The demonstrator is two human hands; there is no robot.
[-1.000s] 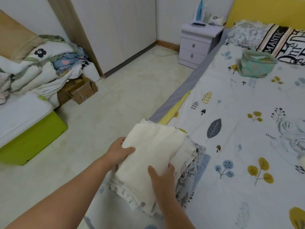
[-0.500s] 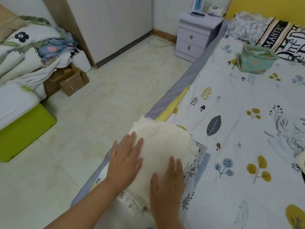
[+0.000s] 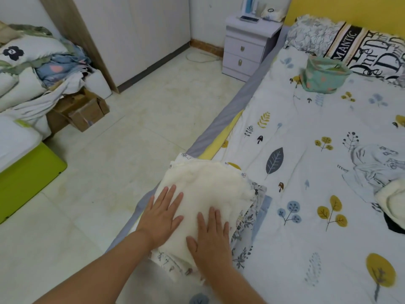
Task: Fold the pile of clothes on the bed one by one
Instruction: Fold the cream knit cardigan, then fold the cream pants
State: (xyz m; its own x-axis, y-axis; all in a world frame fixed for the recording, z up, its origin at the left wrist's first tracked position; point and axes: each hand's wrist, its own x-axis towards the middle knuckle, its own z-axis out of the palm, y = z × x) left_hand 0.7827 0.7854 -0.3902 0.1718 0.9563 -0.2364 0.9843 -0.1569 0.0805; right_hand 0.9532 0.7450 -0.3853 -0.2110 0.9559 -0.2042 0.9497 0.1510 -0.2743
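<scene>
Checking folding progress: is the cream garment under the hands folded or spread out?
Folded: cream garment sits compact atop the stack, both hands flat on it.

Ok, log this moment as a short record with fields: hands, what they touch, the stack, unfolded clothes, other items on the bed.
left hand: flat, fingers straight, pressing the cream cloth
right hand: flat on the same cloth
stack: cream cloth on top of folded printed clothes, at the bed's near edge
unfolded clothes: crumpled heap at the right
other: teal bag, pillows
</scene>
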